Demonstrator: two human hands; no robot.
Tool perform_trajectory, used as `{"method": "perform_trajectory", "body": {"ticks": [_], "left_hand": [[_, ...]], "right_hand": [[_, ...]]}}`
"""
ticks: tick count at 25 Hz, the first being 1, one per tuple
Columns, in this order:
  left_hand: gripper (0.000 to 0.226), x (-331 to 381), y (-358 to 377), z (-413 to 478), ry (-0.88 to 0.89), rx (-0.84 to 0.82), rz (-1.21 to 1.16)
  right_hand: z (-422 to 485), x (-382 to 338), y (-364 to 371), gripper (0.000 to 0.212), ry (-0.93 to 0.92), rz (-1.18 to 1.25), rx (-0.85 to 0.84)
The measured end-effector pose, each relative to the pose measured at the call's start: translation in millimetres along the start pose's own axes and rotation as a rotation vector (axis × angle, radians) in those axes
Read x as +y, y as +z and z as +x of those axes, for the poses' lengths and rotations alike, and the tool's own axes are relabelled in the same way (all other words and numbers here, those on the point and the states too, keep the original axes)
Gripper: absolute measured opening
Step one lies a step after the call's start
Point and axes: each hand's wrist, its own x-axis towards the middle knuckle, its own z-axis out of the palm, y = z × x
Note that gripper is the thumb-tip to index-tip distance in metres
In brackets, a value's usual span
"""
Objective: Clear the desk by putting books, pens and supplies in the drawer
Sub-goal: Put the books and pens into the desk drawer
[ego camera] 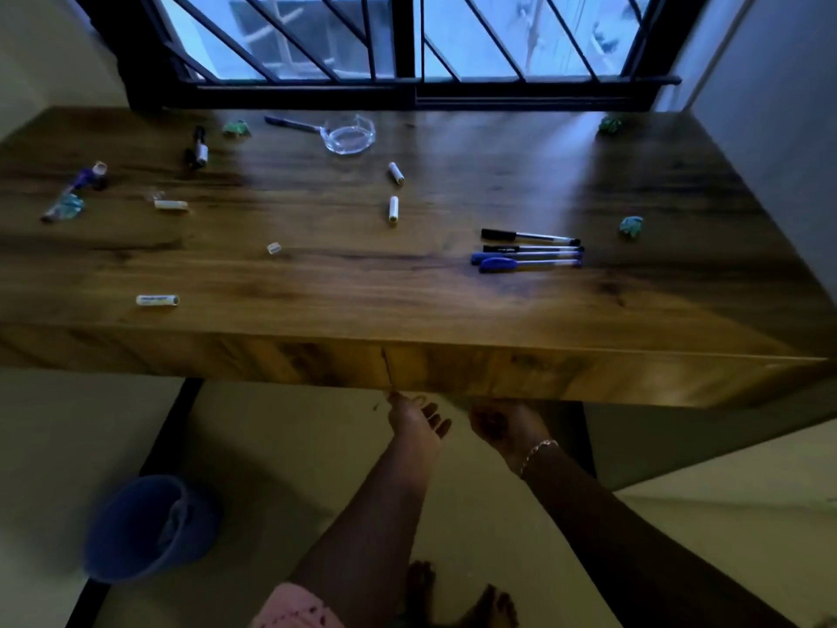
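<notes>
Wooden desk set under a barred window, in dim light.

- Left hand: raised to the underside of the desk's front edge, just below the seam between two front panels. Fingers loosely curled, nothing held.
- Right hand: just beside the left, with a bracelet at the wrist. Fingers are tucked under the drawer front and hidden, so its grip cannot be told. No handle is seen, so a pull from beneath is judged to be intended.
- Drawer: shut, directly above the right hand, and to be opened before anything is stowed.
- Four pens: laid side by side on the desk, beyond the right hand and a little to its right. Judged the easiest first pick.
- Small white tubes: scattered singly beyond the left hand and off to its left.
- Glass dish: far beyond both hands, near the window, with another pen at its rim.
- Green crumpled scraps: well apart, toward the desk's corners.
- Blue bucket: on the floor, left of the left hand.
- Books: none seen.
</notes>
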Motion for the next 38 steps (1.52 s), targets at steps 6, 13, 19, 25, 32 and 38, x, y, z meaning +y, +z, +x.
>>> {"method": "perform_trajectory", "body": {"ticks": [6,13,19,25,32,38], "left_hand": [[0.074,8.8,-7.6,37.2,-0.086,-0.073,-0.154],[0.087,24.5,-10.8,67.2,-0.130,-0.209,-0.305],[0.083,23.0,-9.1,77.6,-0.081,-0.230,-0.291],[0.077,2.5,-29.4,70.0,-0.020,-0.213,-0.320],[0.072,-36.7,-81.3,42.7,0.004,-0.199,-0.280],[0.066,-77.2,-129.5,5.7,0.061,-0.103,-0.319]], "right_hand": [[43.5,8.5,3.4,0.024,0.080,0.230,0.066],[78.3,22.3,-1.0,0.023,0.040,0.353,0.131],[75.2,24.6,-5.0,0.028,-0.055,0.436,0.109],[61.8,32.9,-23.2,0.020,-0.011,0.462,0.142],[20.5,58.3,-67.8,0.006,-0.059,0.441,0.172],[-25.3,96.0,-104.2,0.031,-0.013,0.451,0.007]]}}
